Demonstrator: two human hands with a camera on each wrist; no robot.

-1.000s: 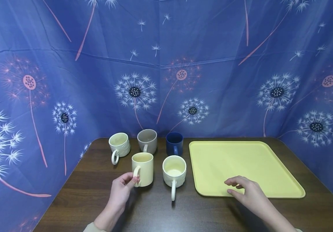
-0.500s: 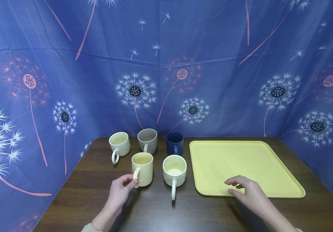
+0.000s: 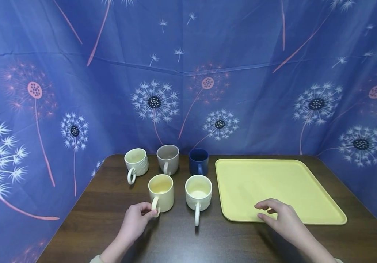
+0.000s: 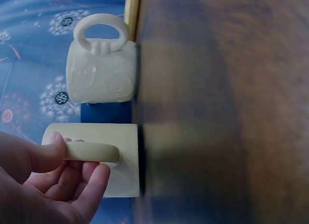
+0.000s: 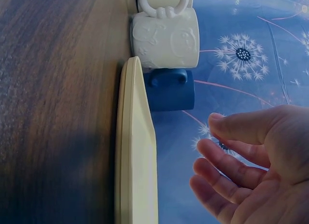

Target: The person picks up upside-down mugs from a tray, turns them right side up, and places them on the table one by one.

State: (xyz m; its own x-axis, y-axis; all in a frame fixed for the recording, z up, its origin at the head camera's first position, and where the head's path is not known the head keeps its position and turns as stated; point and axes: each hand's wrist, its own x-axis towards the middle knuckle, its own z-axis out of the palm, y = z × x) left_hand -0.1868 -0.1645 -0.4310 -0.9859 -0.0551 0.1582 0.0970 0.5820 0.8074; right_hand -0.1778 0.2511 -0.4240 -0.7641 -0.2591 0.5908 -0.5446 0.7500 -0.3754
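My left hand point(image 3: 133, 222) pinches the handle of a plain cream mug point(image 3: 165, 197), thumb on one side and fingers on the other. The mug stands upright, its base on or close to the table. In the left wrist view, the thumb and curled fingers meet around the mug handle point(image 4: 94, 151). Just right of it stands a white embossed mug point(image 3: 191, 200), its handle towards me. My right hand point(image 3: 282, 218) hovers over the near edge of a yellow tray point(image 3: 257, 186). Its fingers are loosely bent, with nothing held.
Along the back of the wooden table point(image 3: 93, 215) stand a pale green-white mug point(image 3: 140, 168), a grey mug point(image 3: 173, 164) and a dark blue mug point(image 3: 195, 168). The tray lies to their right. A blue dandelion-print cloth point(image 3: 257, 102) hangs behind.
The cream mug has come down slightly with my left hand, and more of its inside shows. My right hand has stayed in place. The head view has shifted a little.
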